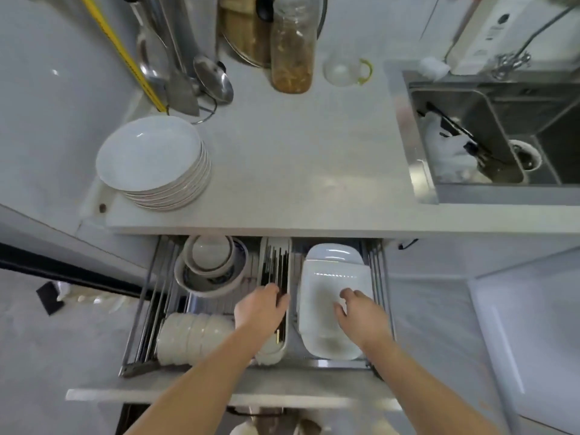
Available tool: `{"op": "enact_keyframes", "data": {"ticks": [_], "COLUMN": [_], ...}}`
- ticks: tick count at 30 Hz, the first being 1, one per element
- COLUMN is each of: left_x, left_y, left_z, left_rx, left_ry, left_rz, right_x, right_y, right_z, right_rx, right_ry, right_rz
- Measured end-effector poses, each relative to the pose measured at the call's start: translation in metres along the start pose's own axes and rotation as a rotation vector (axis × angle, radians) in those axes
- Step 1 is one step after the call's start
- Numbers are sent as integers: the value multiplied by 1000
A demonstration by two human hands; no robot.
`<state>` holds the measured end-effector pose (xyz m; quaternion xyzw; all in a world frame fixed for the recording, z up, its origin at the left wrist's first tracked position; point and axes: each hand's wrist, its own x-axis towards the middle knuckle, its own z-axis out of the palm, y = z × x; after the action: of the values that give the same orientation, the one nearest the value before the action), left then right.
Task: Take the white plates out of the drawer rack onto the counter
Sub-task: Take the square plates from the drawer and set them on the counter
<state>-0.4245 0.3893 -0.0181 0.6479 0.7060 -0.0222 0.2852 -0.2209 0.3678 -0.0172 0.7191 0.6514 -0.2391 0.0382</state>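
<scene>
Both forearms reach down into the pulled-out drawer rack [381,277]. Left hand [260,309] hovers over the cutlery tray [273,255], fingers loosely curled, holding nothing; right hand [361,312] hangs released above the stacked rectangular white plates [326,296] at the rack's right. Lifting the whole stack one-handed risks a slip against the wire rails. Round plates [150,155] already sit on the surface's far left.

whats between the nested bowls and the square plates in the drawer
In the head view, a narrow cutlery tray holding dark chopsticks lies between the nested bowls and the square plates.
</scene>
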Motion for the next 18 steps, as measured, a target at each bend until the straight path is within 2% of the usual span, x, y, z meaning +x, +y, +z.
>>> {"op": "enact_keyframes", "data": {"ticks": [8,12,18], "left_x": [26,54,86], "left_y": [18,25,26], "left_z": [75,102,130], "left_rx": [22,30,78], "left_ry": [-235,-290,-328], "left_rz": [-85,-177,-227], "right_x": [3,21,44], "right_y": [69,90,96], "right_z": [60,87,115], "right_rx": [121,202,144], "right_ry": [-214,-231,-271], "right_rz": [341,382,438]}}
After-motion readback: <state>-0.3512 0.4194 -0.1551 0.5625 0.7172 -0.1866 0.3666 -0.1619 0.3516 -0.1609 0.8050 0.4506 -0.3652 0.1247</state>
